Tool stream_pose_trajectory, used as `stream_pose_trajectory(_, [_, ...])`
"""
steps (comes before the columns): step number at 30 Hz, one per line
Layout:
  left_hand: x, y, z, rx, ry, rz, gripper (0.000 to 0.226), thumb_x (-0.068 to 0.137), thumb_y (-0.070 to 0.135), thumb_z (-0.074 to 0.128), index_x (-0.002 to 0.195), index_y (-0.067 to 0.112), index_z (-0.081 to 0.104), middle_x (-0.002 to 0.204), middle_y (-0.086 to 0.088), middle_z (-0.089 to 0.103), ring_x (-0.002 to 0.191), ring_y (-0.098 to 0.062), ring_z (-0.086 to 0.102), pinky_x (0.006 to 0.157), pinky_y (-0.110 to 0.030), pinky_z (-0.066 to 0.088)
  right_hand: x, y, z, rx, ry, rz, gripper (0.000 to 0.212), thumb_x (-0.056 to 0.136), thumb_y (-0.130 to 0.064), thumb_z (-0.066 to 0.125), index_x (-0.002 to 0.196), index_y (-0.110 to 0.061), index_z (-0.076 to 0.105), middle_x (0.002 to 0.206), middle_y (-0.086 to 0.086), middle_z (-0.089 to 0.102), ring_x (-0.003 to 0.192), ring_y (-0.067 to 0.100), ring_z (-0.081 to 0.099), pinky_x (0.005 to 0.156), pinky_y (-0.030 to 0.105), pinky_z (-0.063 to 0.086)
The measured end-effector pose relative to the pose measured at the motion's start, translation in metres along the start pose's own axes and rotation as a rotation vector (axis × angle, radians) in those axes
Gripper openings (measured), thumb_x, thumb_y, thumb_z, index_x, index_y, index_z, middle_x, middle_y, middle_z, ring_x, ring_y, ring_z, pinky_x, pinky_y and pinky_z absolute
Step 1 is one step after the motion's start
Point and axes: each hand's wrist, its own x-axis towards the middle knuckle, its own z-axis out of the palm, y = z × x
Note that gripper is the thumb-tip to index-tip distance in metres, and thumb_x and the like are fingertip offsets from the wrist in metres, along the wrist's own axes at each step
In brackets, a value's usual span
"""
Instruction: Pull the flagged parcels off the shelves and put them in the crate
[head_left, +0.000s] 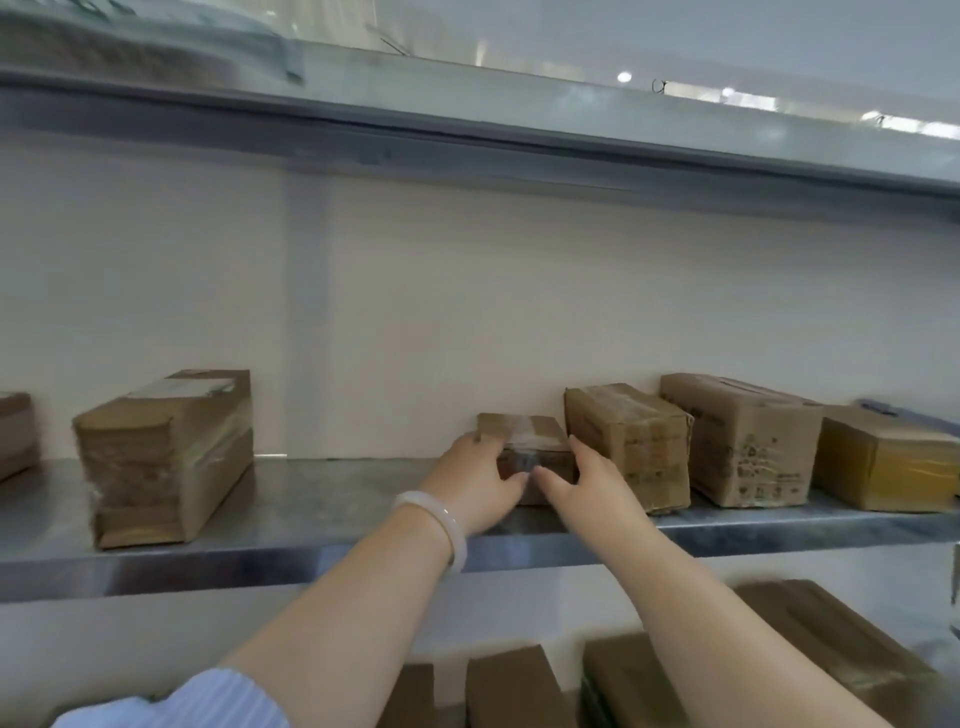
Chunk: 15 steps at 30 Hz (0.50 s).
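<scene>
A small taped cardboard parcel (524, 436) sits on the steel shelf (322, 499) against the back wall. My left hand (475, 480), with a pale bangle on its wrist, wraps the parcel's left side. My right hand (587, 480) presses its right side, fingers spread along the front. Both hands grip it where it rests on the shelf. No flag or crate is in view.
Right of the small parcel stand three larger boxes (631, 447), (743, 439), (883, 460). A tall taped parcel (166, 457) stands at the left, another at the far left edge (15, 434). More boxes (519, 691) lie on the lower shelf. An upper shelf (467, 130) hangs overhead.
</scene>
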Motion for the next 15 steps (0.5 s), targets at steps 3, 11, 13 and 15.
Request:
stream_pose_trajectory(3, [0.003, -0.001, 0.007, -0.059, 0.033, -0.063, 0.055, 0.094, 0.038, 0.056, 0.146, 0.023, 0.044, 0.145, -0.008, 0.047, 0.133, -0.024, 0.045, 0.106, -0.025, 0.033, 0.007, 0.003, -0.003, 0.086, 0.017, 0.004, 0.045, 0.097, -0.028, 0.053, 0.139, -0.013, 0.047, 0.13, 0.002, 0.056, 0.104, 0.011, 0.048, 0.081, 0.019, 0.034])
stream_pose_trajectory(11, [-0.011, -0.022, 0.002, -0.396, 0.3, -0.16, 0.026, 0.096, 0.037, 0.056, 0.108, 0.02, 0.072, 0.114, -0.003, 0.068, 0.105, -0.016, 0.062, 0.082, -0.016, 0.04, 0.014, -0.004, 0.016, 0.541, 0.071, 0.216, 0.045, 0.094, -0.028, 0.057, 0.136, -0.014, 0.053, 0.135, 0.003, 0.056, 0.122, 0.022, 0.052, 0.095, 0.031, 0.043])
stream_pose_trajectory(13, [-0.012, -0.025, 0.0, -0.418, 0.287, -0.178, 0.032, 0.086, 0.055, 0.055, 0.103, 0.031, 0.068, 0.117, -0.006, 0.066, 0.102, -0.02, 0.064, 0.092, -0.029, 0.049, 0.012, -0.011, 0.025, 0.567, 0.084, 0.143, 0.049, 0.092, -0.023, 0.059, 0.139, -0.019, 0.05, 0.136, 0.0, 0.055, 0.123, 0.02, 0.052, 0.098, 0.029, 0.043])
stream_pose_trajectory(15, [-0.013, -0.028, -0.003, -0.447, 0.273, -0.187, 0.058, 0.073, 0.071, 0.048, 0.112, 0.032, 0.066, 0.119, -0.006, 0.063, 0.101, -0.024, 0.066, 0.093, -0.039, 0.053, 0.01, -0.018, 0.034, 0.608, 0.08, 0.082, 0.049, 0.088, -0.021, 0.062, 0.136, -0.027, 0.052, 0.131, -0.001, 0.059, 0.118, 0.018, 0.056, 0.1, 0.036, 0.048])
